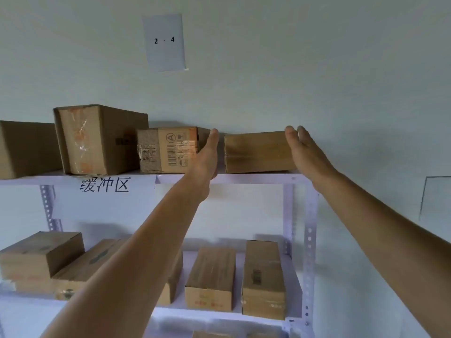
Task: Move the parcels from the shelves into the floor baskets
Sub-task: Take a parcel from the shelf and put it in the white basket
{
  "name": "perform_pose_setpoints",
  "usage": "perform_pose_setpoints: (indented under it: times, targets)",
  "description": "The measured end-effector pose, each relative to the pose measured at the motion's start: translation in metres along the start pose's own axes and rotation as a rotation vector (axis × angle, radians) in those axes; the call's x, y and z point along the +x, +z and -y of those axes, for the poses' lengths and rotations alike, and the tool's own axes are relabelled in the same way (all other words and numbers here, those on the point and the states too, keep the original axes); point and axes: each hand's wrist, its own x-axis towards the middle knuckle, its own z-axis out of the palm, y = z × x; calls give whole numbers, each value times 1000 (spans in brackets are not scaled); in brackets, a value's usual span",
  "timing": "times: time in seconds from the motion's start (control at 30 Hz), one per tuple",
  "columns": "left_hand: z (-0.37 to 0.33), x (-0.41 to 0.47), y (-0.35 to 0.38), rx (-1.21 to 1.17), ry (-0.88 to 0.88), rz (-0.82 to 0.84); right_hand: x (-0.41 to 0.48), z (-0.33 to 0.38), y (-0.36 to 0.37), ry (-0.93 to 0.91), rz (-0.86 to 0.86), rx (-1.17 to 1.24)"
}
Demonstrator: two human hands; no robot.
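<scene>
Found L hand (pixel 209 152) and R hand (pixel 303 148) open-fingered, holding nothing, flanking end parcel (pixel 256 152) on top shelf (pixel 244 178), contact unclear; judged best to press both palms evenly on its ends, lift level, w/o knocking labelled box (pixel 168 150) alongside.

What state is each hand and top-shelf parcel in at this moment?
End parcel: closed, resting on top shelf, not lifted.
Left hand: open, fingers straight, at its left side.
Right hand: open, at its right end.
Barcode parcel: taped shut, on same shelf.
Tall parcel: upright, taped, on same shelf.
</scene>
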Motion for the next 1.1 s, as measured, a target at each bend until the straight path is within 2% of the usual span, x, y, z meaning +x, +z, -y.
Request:
perform_pose_setpoints:
  times: [0.37, 0.6, 0.73, 1.1]
  targets:
    - [-11, 78, 16, 17, -93, 45, 96, -7, 1, 219, 22, 125]
    - [3, 98, 13, 16, -154, 101, 102, -12, 6, 248, 9, 243]
    - [2, 92, 8, -84, -103, 79, 91, -12, 12, 224, 31, 280]
    - [4, 79, -1, -251, 169, 135, 77, -11, 12, 79, -20, 564]
